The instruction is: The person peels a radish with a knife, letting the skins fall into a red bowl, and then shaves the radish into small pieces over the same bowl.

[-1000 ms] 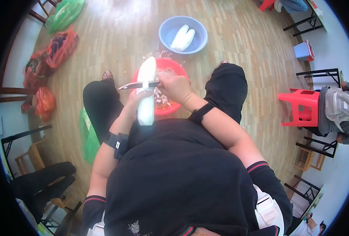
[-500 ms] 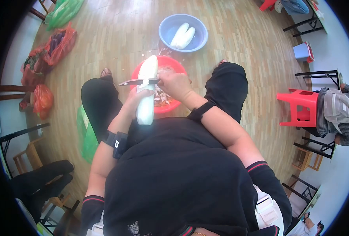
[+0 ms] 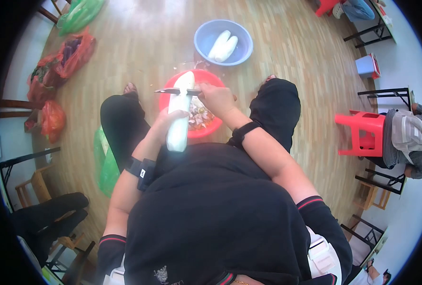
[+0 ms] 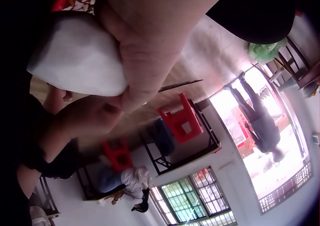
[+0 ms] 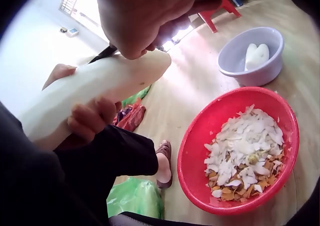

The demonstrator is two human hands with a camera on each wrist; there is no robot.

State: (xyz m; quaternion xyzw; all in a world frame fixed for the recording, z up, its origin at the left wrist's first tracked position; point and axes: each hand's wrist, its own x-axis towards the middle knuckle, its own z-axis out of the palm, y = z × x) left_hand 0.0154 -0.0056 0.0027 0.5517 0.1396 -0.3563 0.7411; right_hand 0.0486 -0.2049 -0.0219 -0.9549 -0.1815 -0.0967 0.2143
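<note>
A long, peeled white radish (image 3: 176, 133) points away from the body over the red basin (image 3: 218, 125). My left hand (image 3: 169, 119) grips its nearer half, with fingers (image 5: 95, 117) curled under it in the right wrist view. In my right hand (image 3: 216, 99) is a knife (image 3: 170, 90), gripped by its handle, whose brown end sticks out past the palm. The blade lies across the radish toward its far end, with a bit of white shaving beside it. White and brownish peelings (image 5: 247, 141) fill the bottom of the basin.
A blue basin (image 3: 200, 45) with two white radishes stands farther out on the floor. Red bags (image 3: 77, 54) and green bags (image 3: 80, 16) lie to the left. At the right are a red stool (image 3: 363, 126) and a seated person (image 3: 408, 133).
The knife and my right hand have shifted toward the radish's far end and a little right. My left hand keeps its grip on the radish.
</note>
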